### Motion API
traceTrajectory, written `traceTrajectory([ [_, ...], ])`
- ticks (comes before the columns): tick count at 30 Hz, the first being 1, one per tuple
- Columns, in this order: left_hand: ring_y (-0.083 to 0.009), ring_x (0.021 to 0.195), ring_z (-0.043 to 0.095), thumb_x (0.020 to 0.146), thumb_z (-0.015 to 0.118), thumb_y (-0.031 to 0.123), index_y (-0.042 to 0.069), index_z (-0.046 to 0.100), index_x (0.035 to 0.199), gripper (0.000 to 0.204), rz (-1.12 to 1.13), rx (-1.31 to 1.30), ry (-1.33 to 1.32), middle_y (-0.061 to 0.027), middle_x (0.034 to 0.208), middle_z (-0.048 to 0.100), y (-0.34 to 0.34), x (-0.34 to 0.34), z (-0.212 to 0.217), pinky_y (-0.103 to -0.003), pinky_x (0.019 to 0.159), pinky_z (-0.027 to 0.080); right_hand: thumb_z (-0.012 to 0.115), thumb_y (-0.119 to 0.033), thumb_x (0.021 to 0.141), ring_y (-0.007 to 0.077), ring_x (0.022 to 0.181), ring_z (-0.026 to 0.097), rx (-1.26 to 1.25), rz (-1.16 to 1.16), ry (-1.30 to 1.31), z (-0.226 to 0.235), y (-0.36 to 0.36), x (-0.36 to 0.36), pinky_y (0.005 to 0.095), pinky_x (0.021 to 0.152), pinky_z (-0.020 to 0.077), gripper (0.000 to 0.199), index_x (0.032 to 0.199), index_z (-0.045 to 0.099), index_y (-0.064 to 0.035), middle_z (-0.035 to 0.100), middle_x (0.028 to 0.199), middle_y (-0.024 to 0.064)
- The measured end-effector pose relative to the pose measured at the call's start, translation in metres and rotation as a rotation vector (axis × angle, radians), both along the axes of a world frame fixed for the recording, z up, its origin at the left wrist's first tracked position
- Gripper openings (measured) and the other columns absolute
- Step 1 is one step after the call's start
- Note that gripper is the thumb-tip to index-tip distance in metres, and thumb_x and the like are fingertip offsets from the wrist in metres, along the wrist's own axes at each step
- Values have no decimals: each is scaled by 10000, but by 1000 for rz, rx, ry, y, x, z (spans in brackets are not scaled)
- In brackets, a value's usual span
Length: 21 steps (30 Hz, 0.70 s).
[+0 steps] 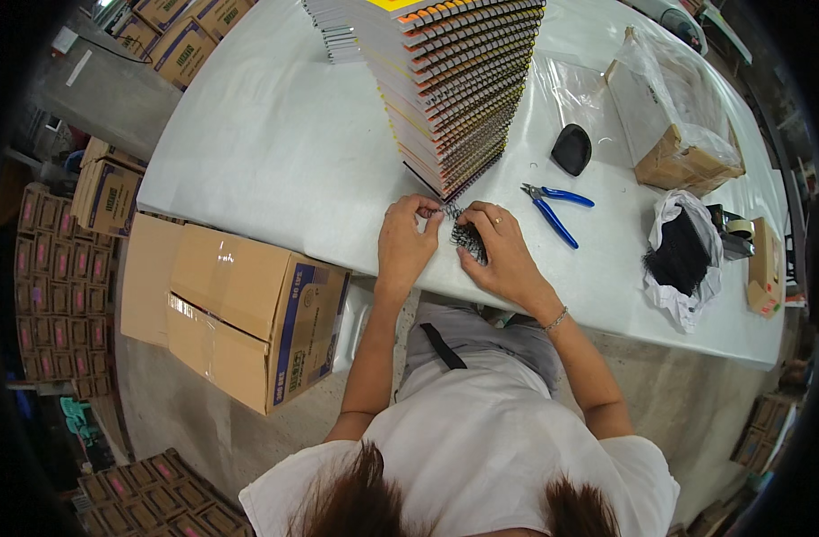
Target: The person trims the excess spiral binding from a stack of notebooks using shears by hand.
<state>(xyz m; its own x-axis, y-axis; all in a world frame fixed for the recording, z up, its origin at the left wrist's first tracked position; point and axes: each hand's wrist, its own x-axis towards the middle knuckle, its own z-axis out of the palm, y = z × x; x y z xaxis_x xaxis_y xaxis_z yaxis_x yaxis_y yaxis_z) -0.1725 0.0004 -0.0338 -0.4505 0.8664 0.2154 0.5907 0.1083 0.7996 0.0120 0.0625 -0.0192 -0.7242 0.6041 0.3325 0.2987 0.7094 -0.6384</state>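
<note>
A tall stack of spiral-bound books [463, 107] stands on the white table in front of me, coil edges facing right. Just below its near corner, my left hand [409, 240] is pinched, thumb against fingers, at the end of a black binding coil. My right hand [506, 255] curls over a small bunch of black binding coils [469, 240], fingers and thumb bent around it at the table's near edge. The fingers hide part of the bunch. To the right lie wire cutters with blue handles [559, 213], their jaws toward the stack.
Right of the stack are a black rounded object [571, 149] and a plastic-wrapped carton [678, 148]. A white bag of black coils [682, 255] sits beside a tape dispenser [737, 231]. A cardboard box [239, 309] stands left of my legs. Piled cartons [62, 277] line the left.
</note>
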Motion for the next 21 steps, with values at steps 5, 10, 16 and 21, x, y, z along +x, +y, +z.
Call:
traceTrajectory([
  [5, -229, 843, 584, 861, 799, 157, 52, 726, 1032, 213, 2, -1, 21, -69, 893, 693, -5, 5, 4, -362, 804, 488, 648, -80, 797, 388, 1266, 481, 16, 34, -15, -1, 3, 3, 482, 1121, 361, 438, 1222, 552, -37, 537, 1304, 173],
  [10, -253, 875, 608, 858, 818, 237, 74, 728, 1023, 249, 138, -29, 84, -55, 883, 685, 1, 20, 5, -385, 821, 493, 638, -87, 806, 387, 1295, 473, 34, -4, 8, 0, 1, -3, 489, 1148, 339, 509, 1300, 536, -21, 533, 1348, 182],
  [16, -271, 876, 606, 887, 787, 219, 73, 720, 1002, 198, 94, -28, 177, -61, 898, 653, -1, 18, 6, -401, 812, 494, 637, -121, 836, 379, 1307, 468, 107, 2, -59, -3, 0, -3, 493, 1165, 319, 587, 1400, 512, -17, 527, 1370, 183],
  [21, -290, 894, 611, 991, 654, 198, 53, 684, 972, 149, 30, 30, 245, -87, 915, 632, -2, 10, -3, -428, 800, 503, 655, -155, 862, 371, 1319, 459, 101, 34, -63, 0, 1, -4, 500, 1167, 314, 547, 1375, 524, -19, 531, 1358, 179],
])
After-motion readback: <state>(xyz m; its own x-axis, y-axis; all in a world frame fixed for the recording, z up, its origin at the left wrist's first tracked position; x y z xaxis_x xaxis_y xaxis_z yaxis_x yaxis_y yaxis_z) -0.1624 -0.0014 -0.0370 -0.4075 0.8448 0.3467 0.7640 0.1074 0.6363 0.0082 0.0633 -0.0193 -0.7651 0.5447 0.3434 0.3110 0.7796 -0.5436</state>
